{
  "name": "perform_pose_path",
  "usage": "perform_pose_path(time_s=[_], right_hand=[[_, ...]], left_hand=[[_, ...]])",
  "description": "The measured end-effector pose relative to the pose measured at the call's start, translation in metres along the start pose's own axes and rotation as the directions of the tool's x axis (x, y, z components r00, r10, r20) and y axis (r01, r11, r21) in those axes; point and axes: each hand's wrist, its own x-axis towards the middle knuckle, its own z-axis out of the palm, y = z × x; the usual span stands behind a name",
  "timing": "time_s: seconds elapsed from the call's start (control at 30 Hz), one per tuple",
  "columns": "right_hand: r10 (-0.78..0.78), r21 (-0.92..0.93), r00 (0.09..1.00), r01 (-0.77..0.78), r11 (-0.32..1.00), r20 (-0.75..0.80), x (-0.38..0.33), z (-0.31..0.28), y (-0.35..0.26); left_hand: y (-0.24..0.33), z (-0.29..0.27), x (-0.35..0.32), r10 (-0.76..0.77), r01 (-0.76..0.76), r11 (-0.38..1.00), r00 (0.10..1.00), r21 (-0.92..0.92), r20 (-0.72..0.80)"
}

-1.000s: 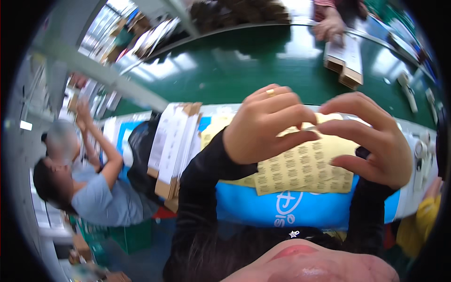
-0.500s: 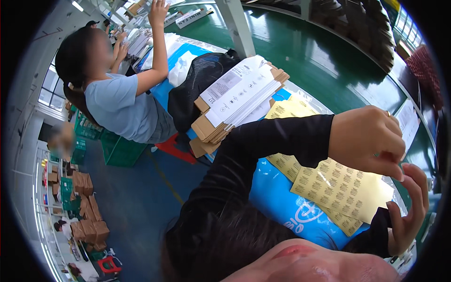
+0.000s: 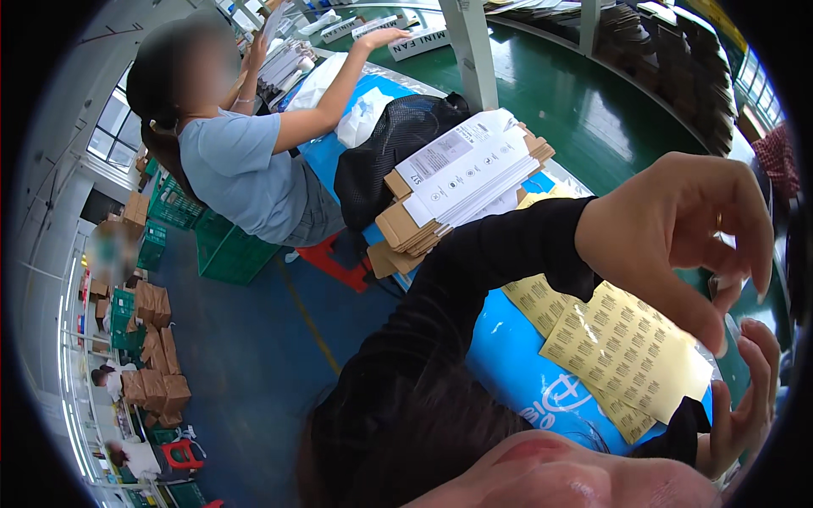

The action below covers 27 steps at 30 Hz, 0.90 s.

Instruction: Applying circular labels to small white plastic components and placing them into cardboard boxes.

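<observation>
My left hand (image 3: pixel 677 229), in a black sleeve, reaches across to the right above the table. Its thumb and fingers curve apart, and I see nothing between them. Just below, near the right rim, is my right hand (image 3: pixel 745 415), with loosely bent, spread fingers and no visible object. The two hands are close together; whether their fingertips touch is unclear. Beneath and left of them lie overlapping yellow sheets of printed labels (image 3: pixel 627 347) on a shiny blue plastic cover (image 3: pixel 508 364). My left forearm hides part of the sheets.
Flat white-and-brown cartons (image 3: pixel 466 169) are stacked beyond my left forearm, beside a black mesh bag (image 3: pixel 389 144). A co-worker (image 3: pixel 237 161) in light blue reaches toward a long white box (image 3: pixel 419 42). Green crates (image 3: pixel 229 245) and a red stool (image 3: pixel 334 262) stand left. A post (image 3: pixel 470 51) rises behind.
My left hand has gone from a closed shape near my right hand to opened, parted fingers. The co-worker's raised arm has lowered toward the long boxes. The view has shifted slightly.
</observation>
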Motion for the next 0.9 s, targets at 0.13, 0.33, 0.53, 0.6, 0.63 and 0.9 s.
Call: perform_pose_path(time_s=[0.13,0.33,0.53,0.6,0.63,0.9], right_hand=[[-0.04,-0.017,0.998,0.04,0.999,0.048,0.002,-0.004,0.0],[0.014,-0.039,0.996,-0.01,0.999,0.086,0.006,-0.001,-0.003],[0.046,-0.101,0.991,-0.033,0.994,0.122,0.01,0.0,-0.008],[0.053,-0.107,0.991,-0.04,0.993,0.125,0.011,0.001,-0.008],[0.042,-0.093,0.992,-0.031,0.995,0.115,0.011,0.002,-0.008],[0.039,-0.054,0.997,-0.035,0.998,0.067,0.009,0.009,-0.005]], left_hand=[[0.006,0.004,-0.005,-0.003,0.014,0.994,0.994,-0.105,0.106],[0.014,0.014,-0.005,0.062,0.026,0.954,0.957,-0.298,0.284],[0.022,0.012,-0.009,0.131,0.004,0.924,0.935,-0.383,0.328],[0.024,0.01,-0.011,0.148,0.0,0.917,0.928,-0.398,0.342],[0.025,0.01,-0.012,0.155,-0.002,0.914,0.926,-0.407,0.344],[0.03,0.014,-0.015,0.208,-0.011,0.89,0.899,-0.457,0.384]])
